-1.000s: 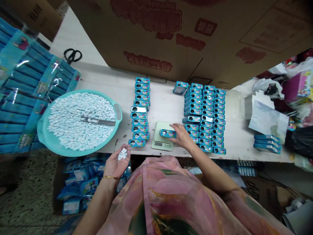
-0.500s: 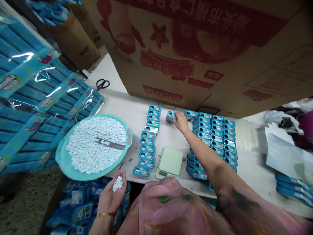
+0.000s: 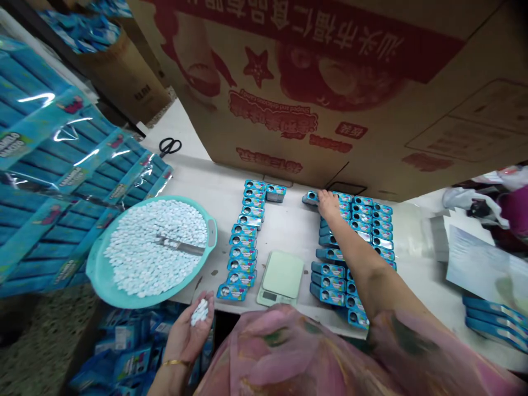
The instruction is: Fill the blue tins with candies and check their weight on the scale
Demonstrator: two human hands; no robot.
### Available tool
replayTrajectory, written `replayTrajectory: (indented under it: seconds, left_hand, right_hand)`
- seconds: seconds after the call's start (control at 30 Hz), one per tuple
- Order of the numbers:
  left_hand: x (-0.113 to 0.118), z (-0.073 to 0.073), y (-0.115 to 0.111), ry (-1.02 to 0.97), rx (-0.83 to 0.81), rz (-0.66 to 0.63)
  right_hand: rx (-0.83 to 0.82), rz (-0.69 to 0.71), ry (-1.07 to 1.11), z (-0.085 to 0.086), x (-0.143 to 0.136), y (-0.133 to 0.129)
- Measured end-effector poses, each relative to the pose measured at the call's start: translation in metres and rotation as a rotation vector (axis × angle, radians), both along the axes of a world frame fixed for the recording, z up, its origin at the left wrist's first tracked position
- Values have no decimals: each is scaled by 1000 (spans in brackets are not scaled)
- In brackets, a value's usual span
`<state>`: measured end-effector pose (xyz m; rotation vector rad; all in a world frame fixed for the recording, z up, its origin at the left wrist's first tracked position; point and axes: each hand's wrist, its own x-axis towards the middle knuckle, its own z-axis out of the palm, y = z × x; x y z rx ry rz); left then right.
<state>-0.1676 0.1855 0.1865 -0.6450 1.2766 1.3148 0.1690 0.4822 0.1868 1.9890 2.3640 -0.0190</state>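
My left hand [image 3: 183, 338] is cupped palm up at the table's front edge, holding a small heap of white candy tablets [image 3: 200, 312]. My right hand [image 3: 329, 208] reaches to the back of the table, its fingers closed on a small blue tin [image 3: 311, 198] beside the rows of similar tins [image 3: 363, 218] on the right. A column of blue tins [image 3: 242, 253] runs down the middle-left, with one more tin [image 3: 275, 192] beside its far end. White tablets fill a turquoise basin [image 3: 91, 269], with a flat metal tool [image 3: 181, 245] lying in them.
A pale kitchen scale [image 3: 282, 275] sits between the tin groups. A big carton [image 3: 305, 148] walls off the back. Black scissors [image 3: 170, 146] lie behind the basin. Wrapped blue packs [image 3: 61, 165] stand at left; blue packages [image 3: 132, 360] fill a box below. Flat blue pieces [image 3: 495, 319] lie far right.
The tin my right hand held now stands beside the left column's far end, released. That hand has moved right onto another tin. My left hand still holds the tablets. The view has shifted slightly.
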Motion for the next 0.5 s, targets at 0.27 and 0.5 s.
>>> replayTrajectory:
  seconds: [0.27, 0.5]
  left_hand:
    - [15, 23, -3, -171, 159, -55]
    - [43, 32, -5, -291, 197, -237]
  right_hand:
    - [-93, 350, 73, 34, -40, -132]
    - [-192, 452, 168, 19, -69, -225]
